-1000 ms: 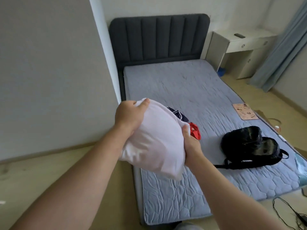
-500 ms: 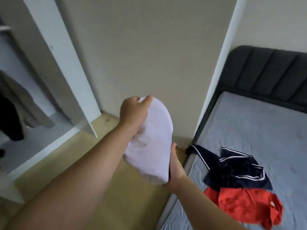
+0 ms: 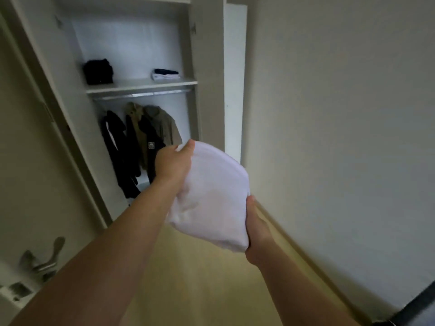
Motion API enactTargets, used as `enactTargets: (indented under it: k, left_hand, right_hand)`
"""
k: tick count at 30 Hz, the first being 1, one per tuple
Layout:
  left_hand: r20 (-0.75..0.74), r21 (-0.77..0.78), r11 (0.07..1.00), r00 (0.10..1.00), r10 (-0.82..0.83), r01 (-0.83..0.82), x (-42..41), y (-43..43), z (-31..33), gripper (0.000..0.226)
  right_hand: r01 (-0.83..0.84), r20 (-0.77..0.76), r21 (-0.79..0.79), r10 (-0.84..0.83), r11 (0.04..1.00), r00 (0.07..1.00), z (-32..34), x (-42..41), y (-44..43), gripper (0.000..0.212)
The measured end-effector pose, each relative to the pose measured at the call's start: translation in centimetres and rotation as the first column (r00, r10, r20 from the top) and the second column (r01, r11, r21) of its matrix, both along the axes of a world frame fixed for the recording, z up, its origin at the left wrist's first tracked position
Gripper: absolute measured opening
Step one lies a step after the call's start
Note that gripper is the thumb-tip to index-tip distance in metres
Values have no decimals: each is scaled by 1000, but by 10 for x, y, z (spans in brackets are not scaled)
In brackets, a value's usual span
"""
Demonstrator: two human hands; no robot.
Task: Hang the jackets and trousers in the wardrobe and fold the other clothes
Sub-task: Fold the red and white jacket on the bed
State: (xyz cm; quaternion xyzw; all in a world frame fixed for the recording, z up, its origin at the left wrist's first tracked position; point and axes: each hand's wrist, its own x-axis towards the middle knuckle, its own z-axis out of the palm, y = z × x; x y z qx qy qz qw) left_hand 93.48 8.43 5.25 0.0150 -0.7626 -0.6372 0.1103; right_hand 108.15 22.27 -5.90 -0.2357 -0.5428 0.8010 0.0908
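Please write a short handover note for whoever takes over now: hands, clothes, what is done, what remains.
Left hand grips the top of the folded white garment; right hand holds its lower edge.
Wardrobe open ahead: jackets hang on the rail; a dark pile and a smaller pile lie folded on the shelf.
Left to do: likely set the white garment on the shelf. Other clothes are out of view.

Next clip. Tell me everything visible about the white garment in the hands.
The white garment is a plain, soft-looking cloth bundle, folded into a rounded, faintly creased pad with no print showing. It is held in the air, tilted, in front of the open wardrobe. The left hand grips its upper edge, thumb on top; the right hand grips its lower right corner.
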Motion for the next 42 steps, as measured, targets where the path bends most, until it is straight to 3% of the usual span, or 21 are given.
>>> enactTargets:
  k: [3, 7, 12, 16, 21, 25, 32, 37, 42]
  left_hand:
    - [-43, -4, 999, 998, 40, -40, -48, -24, 12, 41]
    - [-62, -19, 997, 995, 78, -79, -122, -51, 28, 42]
    - [-53, -111, 982, 988, 148, -153, -216, -73, 46, 49]
    - [-29, -78, 980, 983, 181, -182, -285, -76, 47, 60]
    - [-11, 2, 981, 981, 194, -194, -379, -69, 46, 45]
    - [6, 6, 974, 974, 226, -226, -461, -55, 61, 57]
    - [45, 269, 935, 973, 225, -229, -599, -34, 96, 22]
    - [-23, 112, 970, 975, 222, -218, -709, -39, 110, 17]
    - [-56, 136, 981, 987, 150, -141, -839, -43, 112, 29]
  right_hand:
    - [-63, -79, -81, 56, 995, 995, 3, -55, -14, 66]
    - [-175, -164, -344, 124, 922, 979, 14, -133, -30, 38]
    - [-241, -195, -402, 175, 883, 965, 33, -219, -28, 41]
    - [-259, -205, -372, 193, 891, 959, 45, -296, -15, 40]
    - [-228, -184, -290, 180, 929, 966, 56, -408, 3, 39]
    - [-233, -228, -201, 186, 952, 956, 68, -509, 24, 40]
    - [-207, -227, -120, 176, 971, 958, 97, -693, 47, 42]
    - [-195, -261, -71, 171, 978, 950, 105, -818, 44, 48]
    - [-91, -345, -11, 82, 996, 935, 126, -936, 45, 36]
